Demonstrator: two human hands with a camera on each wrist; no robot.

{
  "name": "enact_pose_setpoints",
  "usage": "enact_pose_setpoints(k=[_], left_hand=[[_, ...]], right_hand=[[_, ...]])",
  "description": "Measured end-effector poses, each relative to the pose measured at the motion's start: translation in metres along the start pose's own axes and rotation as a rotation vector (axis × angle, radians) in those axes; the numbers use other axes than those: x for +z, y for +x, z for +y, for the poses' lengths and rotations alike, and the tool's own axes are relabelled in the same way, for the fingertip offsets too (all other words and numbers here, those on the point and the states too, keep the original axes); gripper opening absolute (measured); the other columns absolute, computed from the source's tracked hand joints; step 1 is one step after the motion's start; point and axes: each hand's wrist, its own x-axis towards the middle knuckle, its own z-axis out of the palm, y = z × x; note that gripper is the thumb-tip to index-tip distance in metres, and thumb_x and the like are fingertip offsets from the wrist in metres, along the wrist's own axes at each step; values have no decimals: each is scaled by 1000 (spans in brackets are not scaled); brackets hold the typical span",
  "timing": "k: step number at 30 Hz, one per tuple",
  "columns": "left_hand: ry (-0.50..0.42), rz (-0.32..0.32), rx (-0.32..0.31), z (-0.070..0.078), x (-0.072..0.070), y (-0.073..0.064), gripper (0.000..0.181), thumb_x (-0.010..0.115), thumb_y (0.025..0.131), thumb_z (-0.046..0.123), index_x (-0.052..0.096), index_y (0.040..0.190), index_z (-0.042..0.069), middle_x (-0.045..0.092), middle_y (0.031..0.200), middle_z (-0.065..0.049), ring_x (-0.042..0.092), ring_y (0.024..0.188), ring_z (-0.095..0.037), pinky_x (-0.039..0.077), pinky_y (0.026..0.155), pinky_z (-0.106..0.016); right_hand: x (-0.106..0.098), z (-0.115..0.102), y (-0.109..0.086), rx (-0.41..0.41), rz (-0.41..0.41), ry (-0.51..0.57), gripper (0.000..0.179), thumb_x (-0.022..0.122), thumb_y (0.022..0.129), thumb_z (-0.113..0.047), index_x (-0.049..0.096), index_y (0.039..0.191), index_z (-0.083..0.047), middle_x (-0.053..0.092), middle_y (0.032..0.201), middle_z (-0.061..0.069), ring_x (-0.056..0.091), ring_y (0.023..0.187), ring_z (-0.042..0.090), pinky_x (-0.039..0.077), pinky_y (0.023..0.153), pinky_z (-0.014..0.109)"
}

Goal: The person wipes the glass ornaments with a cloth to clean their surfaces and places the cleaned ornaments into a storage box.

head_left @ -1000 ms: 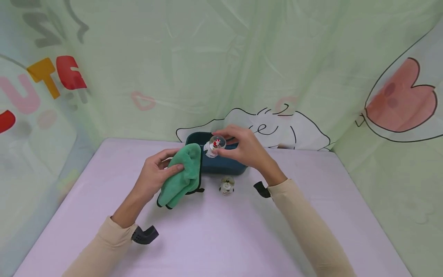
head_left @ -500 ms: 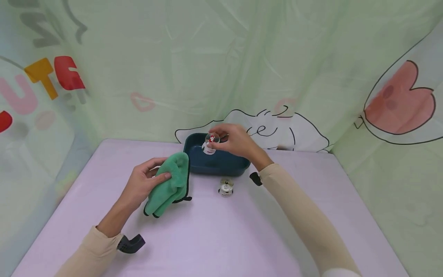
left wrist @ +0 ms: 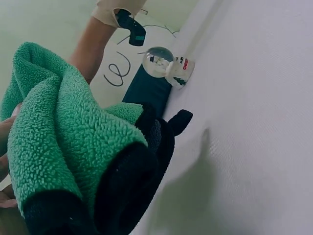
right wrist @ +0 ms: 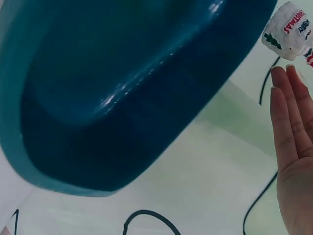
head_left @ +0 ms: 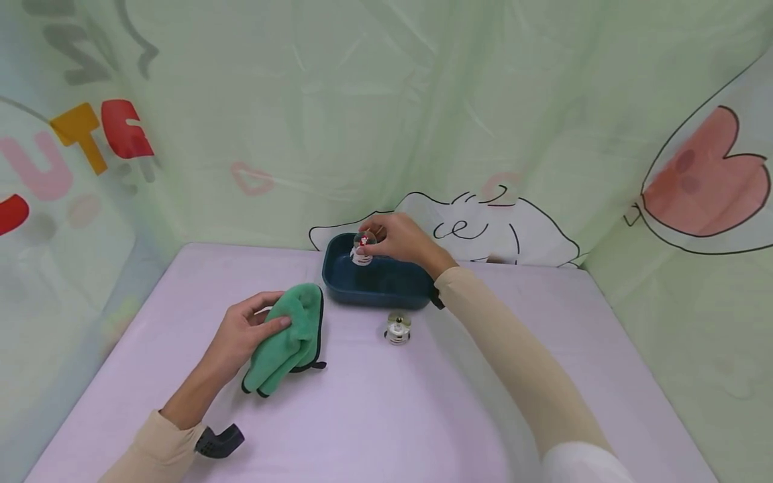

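Note:
My left hand (head_left: 240, 335) grips a folded green cloth with black edging (head_left: 288, 335) above the left part of the table; the cloth fills much of the left wrist view. With thumb and fingers, my right hand (head_left: 398, 238) holds a small snow globe (head_left: 362, 256) by its clear dome. Red and white show inside the dome, and its white base (right wrist: 288, 30) carries Christmas lettering. This globe is over the left end of a dark blue bin (head_left: 380, 295). A second snow globe (head_left: 397, 329) stands upright on the table just in front of the bin.
A pale lilac cloth covers the table (head_left: 374, 416). Behind the bin hangs a light green printed curtain (head_left: 362, 114), which also closes off both sides. Black curved mounts (head_left: 220, 441) stick out at the wrists.
My right hand has moved left with its snow globe, over the bin's left end and slightly lower. My left hand has drawn the green cloth back toward me and leftward, away from the bin.

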Motion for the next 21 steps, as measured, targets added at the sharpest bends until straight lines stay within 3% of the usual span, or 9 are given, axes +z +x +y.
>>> enact_pose_setpoints(k=[10,21], left_hand=[[13,-25,4,-2,-13,-6,49,75,94,20,59,139,9,65,129,-4,70,108,-15,60,83,-32],[40,-33,-17,-1,-24,-12,50,76,93,21,59,139,9,65,129,-4,69,108,-13,60,83,-33]], right_hand=[[11,19,18,-38,-43,39,41,85,84,-34,73,117,-13,72,97,2,66,89,18,55,81,34],[17,28,32,3,-121,-34,43,87,82,-33,72,117,-12,74,101,1,64,95,17,52,90,36]])
